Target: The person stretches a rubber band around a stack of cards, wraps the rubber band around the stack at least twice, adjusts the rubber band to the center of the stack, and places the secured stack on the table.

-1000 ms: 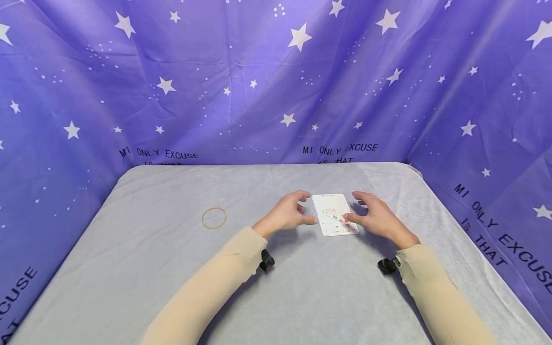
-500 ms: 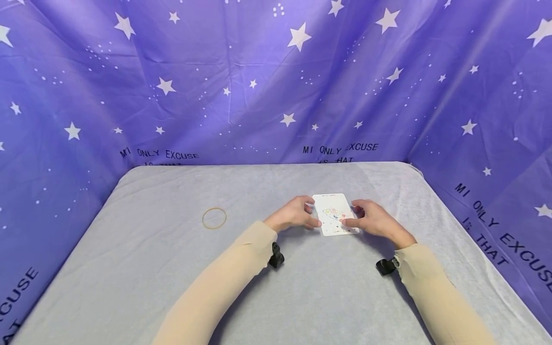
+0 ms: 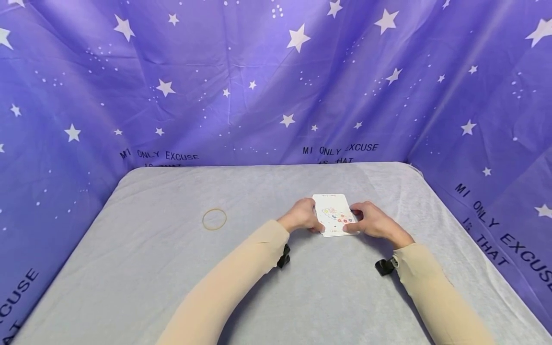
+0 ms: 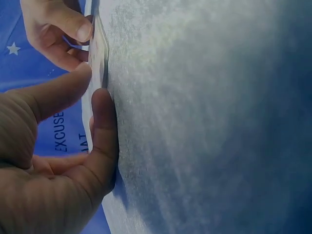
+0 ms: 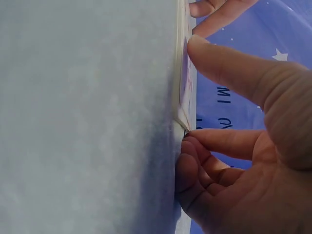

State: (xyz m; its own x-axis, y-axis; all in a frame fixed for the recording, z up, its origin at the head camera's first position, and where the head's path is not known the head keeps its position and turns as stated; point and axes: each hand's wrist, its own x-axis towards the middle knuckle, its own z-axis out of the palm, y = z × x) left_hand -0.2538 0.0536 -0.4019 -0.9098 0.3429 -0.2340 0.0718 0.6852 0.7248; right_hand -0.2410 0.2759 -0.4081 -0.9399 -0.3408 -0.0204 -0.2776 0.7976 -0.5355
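A thin white booklet (image 3: 333, 214) with a colourful drawing on its cover lies flat on the table, right of centre in the head view. My left hand (image 3: 305, 215) holds its left edge, the thumb near the near left corner. Across from it, my right hand (image 3: 372, 220) grips the right side, thumb on the cover and fingers curled at the edge. Seen edge-on in the right wrist view, the booklet (image 5: 179, 63) shows layered edges, with the cover slightly lifted. The left wrist view has the booklet (image 4: 100, 53) between both hands; its underside is hidden.
A tan rubber band (image 3: 214, 219) forms a loose ring on the grey cloth-covered table (image 3: 142, 268), left of the hands. Purple curtains (image 3: 258, 57) with white stars hang behind and at both sides. A black wrist camera (image 3: 385, 267) sits under the right sleeve.
My left hand has moved right and come onto the booklet's left edge. The right hand's fingers have closed in on the right edge, and its thumb has slid nearer the near edge.
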